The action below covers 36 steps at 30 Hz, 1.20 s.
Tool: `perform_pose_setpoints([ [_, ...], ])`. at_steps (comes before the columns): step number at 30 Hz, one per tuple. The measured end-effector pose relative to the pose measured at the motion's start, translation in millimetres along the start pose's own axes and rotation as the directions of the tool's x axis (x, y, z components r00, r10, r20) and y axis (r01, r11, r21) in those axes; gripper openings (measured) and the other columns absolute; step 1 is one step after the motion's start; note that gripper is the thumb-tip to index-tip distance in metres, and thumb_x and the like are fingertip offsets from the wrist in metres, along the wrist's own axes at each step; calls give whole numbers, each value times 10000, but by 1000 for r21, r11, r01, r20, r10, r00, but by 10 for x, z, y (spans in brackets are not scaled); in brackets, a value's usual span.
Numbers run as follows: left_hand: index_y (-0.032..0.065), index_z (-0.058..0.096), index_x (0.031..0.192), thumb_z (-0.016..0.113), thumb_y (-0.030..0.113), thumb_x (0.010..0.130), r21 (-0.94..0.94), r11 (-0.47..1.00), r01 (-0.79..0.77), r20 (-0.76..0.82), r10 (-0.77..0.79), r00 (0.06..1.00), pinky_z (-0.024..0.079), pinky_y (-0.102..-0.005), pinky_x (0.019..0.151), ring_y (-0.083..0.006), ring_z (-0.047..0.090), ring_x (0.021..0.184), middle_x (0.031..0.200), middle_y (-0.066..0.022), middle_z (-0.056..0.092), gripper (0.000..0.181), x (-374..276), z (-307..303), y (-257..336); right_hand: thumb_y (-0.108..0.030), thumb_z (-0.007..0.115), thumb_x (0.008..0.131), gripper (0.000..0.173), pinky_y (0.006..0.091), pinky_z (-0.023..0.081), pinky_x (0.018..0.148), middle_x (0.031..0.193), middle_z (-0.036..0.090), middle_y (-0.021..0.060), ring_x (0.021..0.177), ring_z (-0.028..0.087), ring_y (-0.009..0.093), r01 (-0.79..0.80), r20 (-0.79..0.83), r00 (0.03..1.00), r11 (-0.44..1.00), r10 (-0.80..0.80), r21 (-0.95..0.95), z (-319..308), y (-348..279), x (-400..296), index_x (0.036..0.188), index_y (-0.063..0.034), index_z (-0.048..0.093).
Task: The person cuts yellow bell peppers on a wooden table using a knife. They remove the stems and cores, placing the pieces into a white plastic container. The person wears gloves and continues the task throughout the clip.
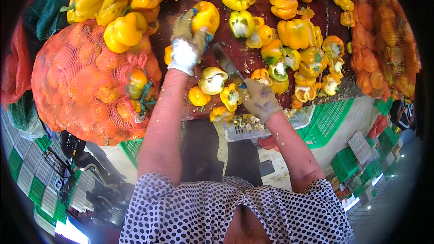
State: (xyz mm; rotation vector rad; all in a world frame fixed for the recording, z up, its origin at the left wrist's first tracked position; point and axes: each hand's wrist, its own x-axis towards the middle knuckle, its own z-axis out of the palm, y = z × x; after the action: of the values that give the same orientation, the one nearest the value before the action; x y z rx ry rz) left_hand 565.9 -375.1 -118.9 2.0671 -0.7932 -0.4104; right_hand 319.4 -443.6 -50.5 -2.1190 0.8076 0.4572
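My left hand [187,37], in a soiled work glove with a white cuff, grips a whole yellow bell pepper [205,17] over the dark red tabletop [217,1]. In my gloved right hand [261,100] is a knife [227,61], its broad blade angled up and left, apart from that pepper. Most of the knife's handle is hidden by my fingers. Close to the right hand lie a hollow cut pepper [213,80], a smaller cut piece [230,97] and a small yellow pepper [199,96]. Several cut peppers [295,57] are gathered to the right of the blade.
A red mesh sack of peppers [88,81] bulges at the left, with loose yellow peppers [125,32] on and behind it. More filled mesh sacks [369,40] stand at the right. Below the table edge sit a white crate with scraps [234,132] and a green crate [330,125].
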Motion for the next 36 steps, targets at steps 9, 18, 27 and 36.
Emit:
perform_pose_setpoints([
  [9,-46,576,1218,573,114,920,62,996,-64,-172,74,982,473,-443,955,-423,586,1068,1154,-261,589,338,68,119,-35,-162,607,869,156,505,492,691,826,625,225,809,617,432,50,-306,952,990,-8,130,-396,-293,338,963,-44,566],
  [18,-38,575,1161,532,101,878,252,955,-157,-133,194,972,456,-491,909,-435,542,1013,1081,-270,553,318,198,151,100,-193,556,906,188,528,487,693,822,637,262,816,624,467,40,-188,981,995,-56,-92,-467,-331,796,1013,-39,571],
  [27,-4,563,1130,567,107,829,333,942,-46,-81,77,994,466,-512,892,-448,532,1023,1113,-273,526,321,220,205,117,-114,493,908,133,491,527,765,990,661,254,890,663,422,114,-69,986,925,-149,-361,-391,-335,1262,950,-24,583],
  [36,33,593,1050,646,165,806,325,933,-153,119,120,986,477,-488,847,-406,551,976,1048,-207,557,283,-52,26,209,-247,551,870,245,472,493,821,954,672,236,890,653,370,98,-230,961,967,-154,-235,10,-350,1566,912,-46,685],
])
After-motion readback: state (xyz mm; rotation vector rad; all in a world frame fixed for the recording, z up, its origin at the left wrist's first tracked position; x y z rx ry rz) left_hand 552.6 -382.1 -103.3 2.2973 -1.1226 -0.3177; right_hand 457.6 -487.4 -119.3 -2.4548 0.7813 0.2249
